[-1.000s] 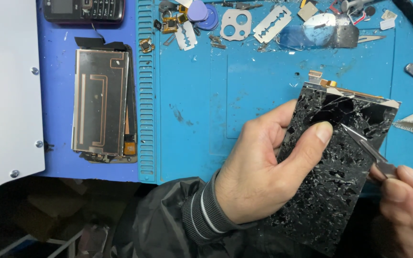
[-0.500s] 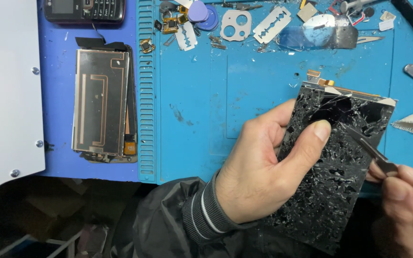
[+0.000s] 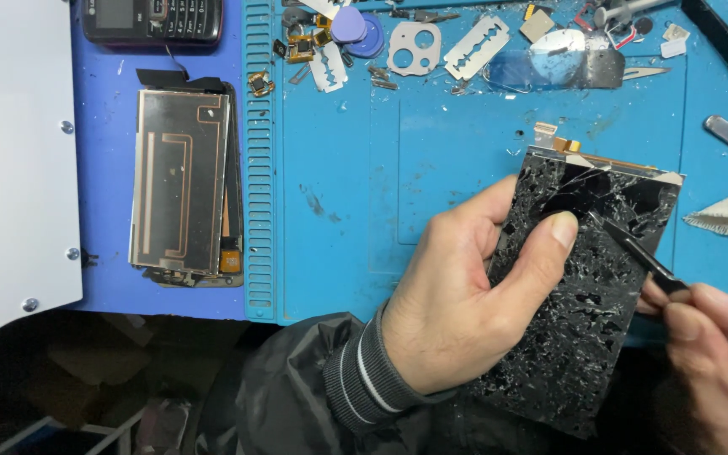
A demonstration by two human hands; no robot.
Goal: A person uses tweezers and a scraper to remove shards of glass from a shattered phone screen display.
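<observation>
Gripping shattered black screen (image 3: 600, 295), tweezers (image 3: 638, 253) probing.

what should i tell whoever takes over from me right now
Left hand grips the shattered black screen panel, thumb pressed on its upper part.
Right hand holds dark tweezers, tip on the cracked glass beside the thumb.
The panel is tilted over the blue work mat; the opened phone body lies at left.
Done: panel is off the phone.
Left: broken glass covers the panel.

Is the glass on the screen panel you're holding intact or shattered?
Shattered. The screen panel shows dense cracks and pale chips across its black face; the left hand grips it while the tweezers touch its upper part.
</observation>
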